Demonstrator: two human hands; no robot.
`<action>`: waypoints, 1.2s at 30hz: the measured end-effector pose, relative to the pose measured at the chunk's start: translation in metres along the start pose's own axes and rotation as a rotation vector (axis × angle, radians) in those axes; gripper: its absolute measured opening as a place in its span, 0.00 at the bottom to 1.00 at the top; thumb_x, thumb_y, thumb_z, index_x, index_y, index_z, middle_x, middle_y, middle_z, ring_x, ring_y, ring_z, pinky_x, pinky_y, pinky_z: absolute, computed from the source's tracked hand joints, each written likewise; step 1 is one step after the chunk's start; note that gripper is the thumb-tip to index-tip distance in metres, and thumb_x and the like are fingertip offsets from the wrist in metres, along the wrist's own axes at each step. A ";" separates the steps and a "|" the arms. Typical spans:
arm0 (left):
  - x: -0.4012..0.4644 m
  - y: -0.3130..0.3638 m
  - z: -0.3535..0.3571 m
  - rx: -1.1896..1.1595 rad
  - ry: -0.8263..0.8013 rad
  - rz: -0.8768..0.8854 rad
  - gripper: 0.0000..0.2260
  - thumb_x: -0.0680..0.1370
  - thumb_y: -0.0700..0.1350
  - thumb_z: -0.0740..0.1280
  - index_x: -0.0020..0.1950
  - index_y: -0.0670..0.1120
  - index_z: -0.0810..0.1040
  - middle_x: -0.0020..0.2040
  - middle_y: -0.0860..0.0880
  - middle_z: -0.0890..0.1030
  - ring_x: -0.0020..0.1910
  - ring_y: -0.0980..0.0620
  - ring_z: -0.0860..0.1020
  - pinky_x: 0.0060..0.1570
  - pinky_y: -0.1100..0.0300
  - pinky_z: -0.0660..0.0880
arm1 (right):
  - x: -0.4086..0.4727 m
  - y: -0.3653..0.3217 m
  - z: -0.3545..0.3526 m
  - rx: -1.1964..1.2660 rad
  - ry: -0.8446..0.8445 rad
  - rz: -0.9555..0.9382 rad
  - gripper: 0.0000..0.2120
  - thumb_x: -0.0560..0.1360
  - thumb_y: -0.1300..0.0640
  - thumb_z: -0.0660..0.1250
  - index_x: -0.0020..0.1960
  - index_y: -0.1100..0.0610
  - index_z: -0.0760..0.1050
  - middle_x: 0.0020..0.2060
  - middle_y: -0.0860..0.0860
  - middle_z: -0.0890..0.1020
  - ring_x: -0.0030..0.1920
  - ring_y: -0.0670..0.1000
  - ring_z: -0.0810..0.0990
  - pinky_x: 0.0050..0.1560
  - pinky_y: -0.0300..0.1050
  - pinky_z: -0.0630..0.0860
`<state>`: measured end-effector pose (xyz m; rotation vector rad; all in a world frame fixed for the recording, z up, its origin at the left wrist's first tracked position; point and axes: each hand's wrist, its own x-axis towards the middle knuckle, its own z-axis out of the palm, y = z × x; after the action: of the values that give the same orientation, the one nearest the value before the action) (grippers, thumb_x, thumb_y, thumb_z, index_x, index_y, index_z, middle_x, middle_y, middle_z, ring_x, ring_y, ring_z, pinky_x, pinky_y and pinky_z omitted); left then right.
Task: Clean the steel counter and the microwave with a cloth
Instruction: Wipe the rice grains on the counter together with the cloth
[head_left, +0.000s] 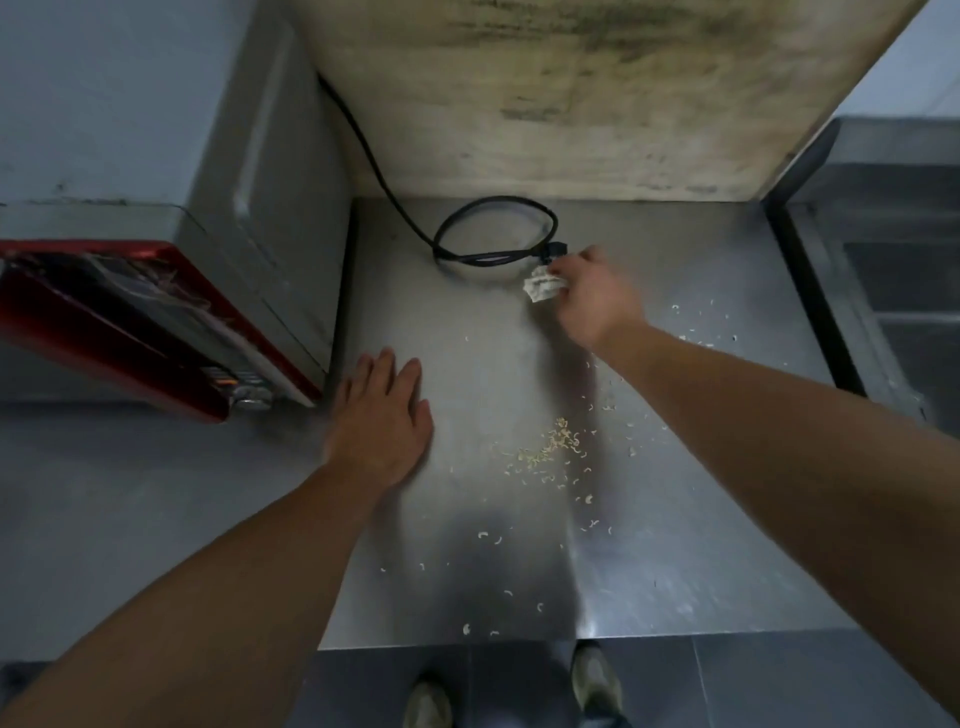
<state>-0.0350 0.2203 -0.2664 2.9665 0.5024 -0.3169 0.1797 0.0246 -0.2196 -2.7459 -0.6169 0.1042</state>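
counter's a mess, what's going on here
A person is wiping the steel counter. Their right hand grips a crumpled white cloth near the back, right beside the coiled black cord. Their left hand rests flat and open on the counter, close to the microwave. Pale crumbs lie scattered across the middle and front of the counter, not yet wiped up.

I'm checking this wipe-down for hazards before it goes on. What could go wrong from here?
1. The right hand holds the cloth right beside the coiled power cord; a sweep may snag or drag it.
2. Crumbs lie scattered toward the steel counter front edge; wiping forward could push them onto the floor.
3. The left hand rests flat close to the microwave, whose red door looks open and could get bumped.
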 end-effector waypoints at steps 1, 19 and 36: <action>-0.001 0.000 0.004 -0.015 0.010 -0.012 0.27 0.83 0.57 0.48 0.81 0.52 0.54 0.82 0.45 0.53 0.80 0.42 0.50 0.77 0.43 0.52 | 0.004 0.000 0.007 -0.030 -0.038 0.013 0.18 0.75 0.60 0.62 0.64 0.52 0.76 0.58 0.56 0.74 0.56 0.61 0.76 0.57 0.49 0.72; 0.002 0.002 0.013 -0.017 0.027 -0.058 0.28 0.81 0.60 0.43 0.82 0.57 0.43 0.82 0.50 0.43 0.81 0.48 0.41 0.78 0.46 0.45 | -0.079 -0.037 0.014 0.180 -0.020 -0.351 0.18 0.72 0.57 0.62 0.59 0.51 0.81 0.52 0.53 0.79 0.54 0.56 0.78 0.52 0.42 0.73; 0.002 0.000 0.012 -0.030 0.034 -0.040 0.30 0.79 0.59 0.44 0.82 0.56 0.47 0.82 0.49 0.46 0.81 0.47 0.44 0.78 0.45 0.47 | -0.145 -0.022 0.046 0.068 -0.184 -0.531 0.20 0.70 0.55 0.64 0.61 0.50 0.79 0.53 0.52 0.77 0.50 0.55 0.73 0.49 0.45 0.74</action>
<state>-0.0359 0.2194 -0.2784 2.9401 0.5653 -0.2605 0.0330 -0.0052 -0.2554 -2.4293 -1.3382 0.2469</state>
